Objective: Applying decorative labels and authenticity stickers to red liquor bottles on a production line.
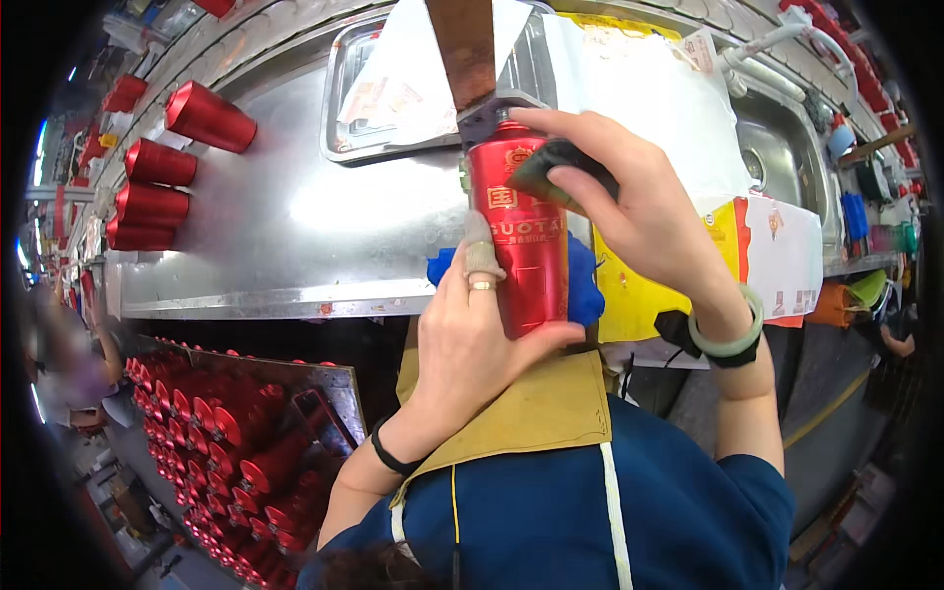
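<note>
A glossy red bottle point(526, 285) with gold print lies lengthwise in front of me, its neck at the far end against a metal bracket point(487, 116). My left hand point(460, 329) is closed on its near left side, the thumb crossing the base; a finger wears a pale wrap and a ring. My right hand point(654, 197) pinches a dark green cloth or pad point(541, 179) against the bottle's upper right side. That hand's index finger stretches to the neck. Blue cloth point(587, 285) shows on both sides beneath the bottle.
A brown upright bar point(462, 44) rises beyond the bottle. Several red bottles point(210, 116) stand on the steel bench point(265, 246) at left; many more point(236, 408) fill a crate below. A metal tray point(344, 152), yellow-and-white sheets point(649, 108) and a sink point(782, 138) lie beyond and right.
</note>
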Demonstrator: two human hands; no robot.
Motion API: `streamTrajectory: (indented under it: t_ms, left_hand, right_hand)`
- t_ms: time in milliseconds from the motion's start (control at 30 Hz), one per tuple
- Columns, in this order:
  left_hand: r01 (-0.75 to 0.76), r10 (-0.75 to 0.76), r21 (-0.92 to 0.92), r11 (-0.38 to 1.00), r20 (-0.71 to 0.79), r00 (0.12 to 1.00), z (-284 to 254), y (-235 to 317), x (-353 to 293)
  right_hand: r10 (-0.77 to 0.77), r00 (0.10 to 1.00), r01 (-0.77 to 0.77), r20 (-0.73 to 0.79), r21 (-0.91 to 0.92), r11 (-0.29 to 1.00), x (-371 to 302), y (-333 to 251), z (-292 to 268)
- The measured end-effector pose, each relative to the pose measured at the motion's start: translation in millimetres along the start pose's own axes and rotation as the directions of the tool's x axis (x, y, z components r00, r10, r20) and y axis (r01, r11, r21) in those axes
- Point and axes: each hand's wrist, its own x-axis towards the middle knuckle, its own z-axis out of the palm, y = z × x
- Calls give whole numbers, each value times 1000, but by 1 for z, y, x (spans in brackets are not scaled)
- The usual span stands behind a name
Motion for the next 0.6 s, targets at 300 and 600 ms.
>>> streamTrajectory:
  t_ms: [300,600]
  left_hand:
    - [208,-195,-500,841,78,978,15,-15,-27]
    - [59,-95,-409,911,-67,993,12,-19,-31]
  right_hand:
    - [-557,820,541,128,-493,682,-9,3,23]
    - [-500,856,443,132,-686,577,35,12,-10]
